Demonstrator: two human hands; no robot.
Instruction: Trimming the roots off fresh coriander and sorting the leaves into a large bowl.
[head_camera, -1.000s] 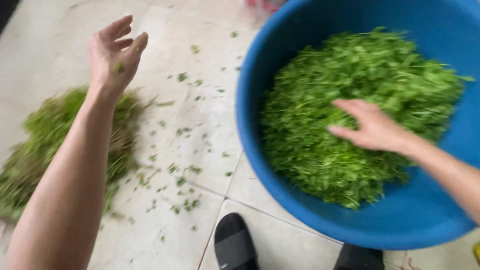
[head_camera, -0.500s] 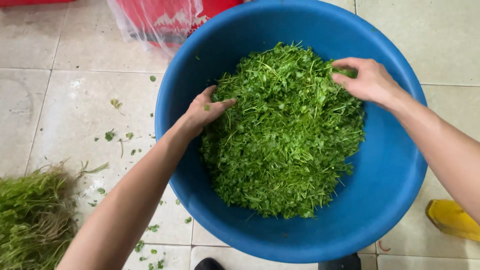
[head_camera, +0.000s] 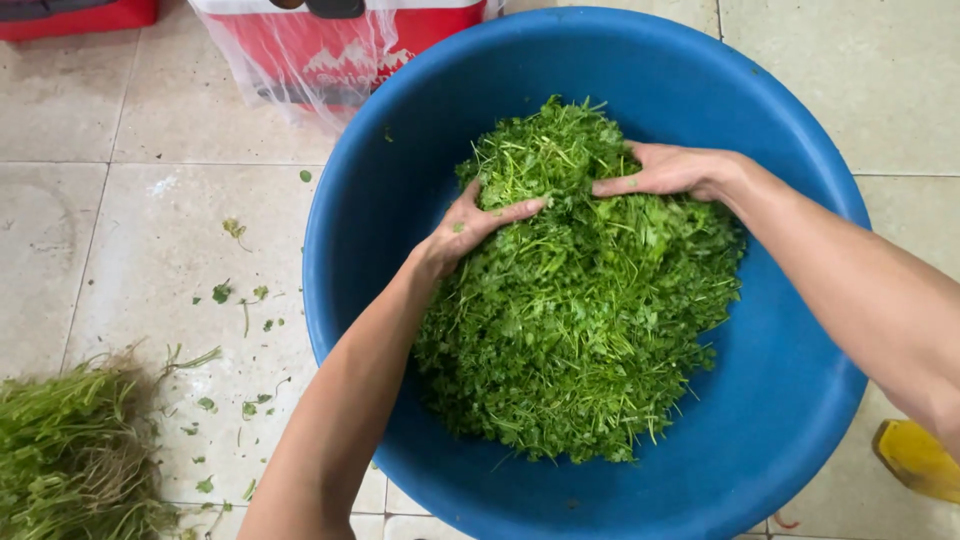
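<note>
A big blue plastic basin (head_camera: 800, 420) on the tiled floor holds a heap of chopped green leafy herbs (head_camera: 580, 330). My left hand (head_camera: 470, 225) lies flat on the left side of the heap, fingers pointing right and pressed into the greens. My right hand (head_camera: 665, 170) rests on the far right of the heap, fingers pointing left toward the other hand. Both palms press on the herbs near the top of the pile; neither hand has closed around a bunch.
A pile of green stems with roots (head_camera: 70, 455) lies on the floor at lower left, with loose leaf bits (head_camera: 235, 295) scattered nearby. A red box wrapped in clear plastic (head_camera: 330, 45) stands beyond the basin. A yellow object (head_camera: 915, 460) shows at lower right.
My left hand swung from above the floor into the basin. Both hands then moved toward each other onto the top of the herb heap. The view shifted over the basin.
</note>
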